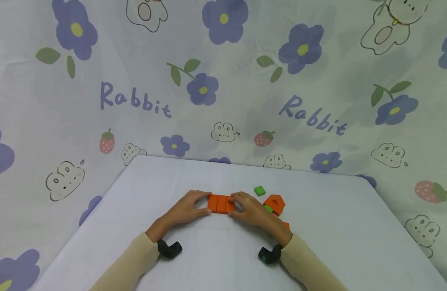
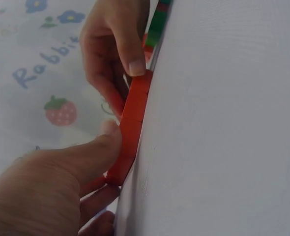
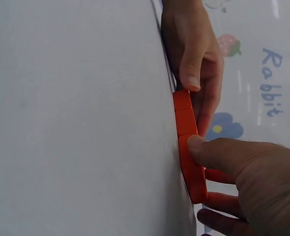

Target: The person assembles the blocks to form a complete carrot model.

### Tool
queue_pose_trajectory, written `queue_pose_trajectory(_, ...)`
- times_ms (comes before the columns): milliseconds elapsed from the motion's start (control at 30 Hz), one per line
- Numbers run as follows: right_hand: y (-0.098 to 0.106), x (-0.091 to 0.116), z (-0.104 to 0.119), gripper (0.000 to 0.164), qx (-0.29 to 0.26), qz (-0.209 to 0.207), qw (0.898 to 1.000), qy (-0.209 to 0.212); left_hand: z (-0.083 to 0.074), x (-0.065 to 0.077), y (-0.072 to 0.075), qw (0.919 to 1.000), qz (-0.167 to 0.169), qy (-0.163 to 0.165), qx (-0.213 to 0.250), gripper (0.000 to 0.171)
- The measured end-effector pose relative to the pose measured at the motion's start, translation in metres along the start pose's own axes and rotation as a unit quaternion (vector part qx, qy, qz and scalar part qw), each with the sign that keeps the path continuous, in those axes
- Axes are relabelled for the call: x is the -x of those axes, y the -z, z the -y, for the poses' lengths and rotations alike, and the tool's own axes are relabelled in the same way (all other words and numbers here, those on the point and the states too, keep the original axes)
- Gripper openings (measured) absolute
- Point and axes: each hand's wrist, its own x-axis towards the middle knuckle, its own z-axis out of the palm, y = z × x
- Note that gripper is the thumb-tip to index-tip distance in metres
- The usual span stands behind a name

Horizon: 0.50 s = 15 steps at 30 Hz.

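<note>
Three orange blocks lie side by side in a short row on the white table, long sides together. My left hand (image 1: 188, 207) pinches the left orange block (image 1: 213, 203), thumb on its near edge and a finger at its far edge. At the other end my right hand (image 1: 250, 210) holds the right orange block (image 1: 229, 206) the same way. Between them sits the middle orange block (image 1: 221, 204). In the right wrist view, the right thumb presses the side of the nearest orange block (image 3: 191, 172), while the other fingers are partly hidden behind it.
Beyond the right hand a small green block (image 1: 259, 190) lies on the table (image 1: 172, 262). Closer in are an angular orange piece (image 1: 278, 204) and another green piece (image 1: 268, 209). Another orange piece (image 1: 286, 225) is partly covered by the right forearm. A patterned curtain (image 1: 223, 101) surrounds the table.
</note>
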Motion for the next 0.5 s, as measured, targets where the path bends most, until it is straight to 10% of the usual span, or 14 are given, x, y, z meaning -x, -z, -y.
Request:
queue_pose_trajectory(233, 0.028, 0.013, 0.003, 0.039, -0.043, -0.066, 0.996, 0.038, 0.002, 0.002, 0.0, 0.9999, 0.005, 0.008, 0.011, 0.065)
queue_pose_trajectory(500, 0.083, 0.075, -0.024, 0.023, -0.034, -0.134, 0.989, 0.058, 0.003, 0.003, 0.002, 0.9999, 0.003, 0.001, 0.012, 0.059)
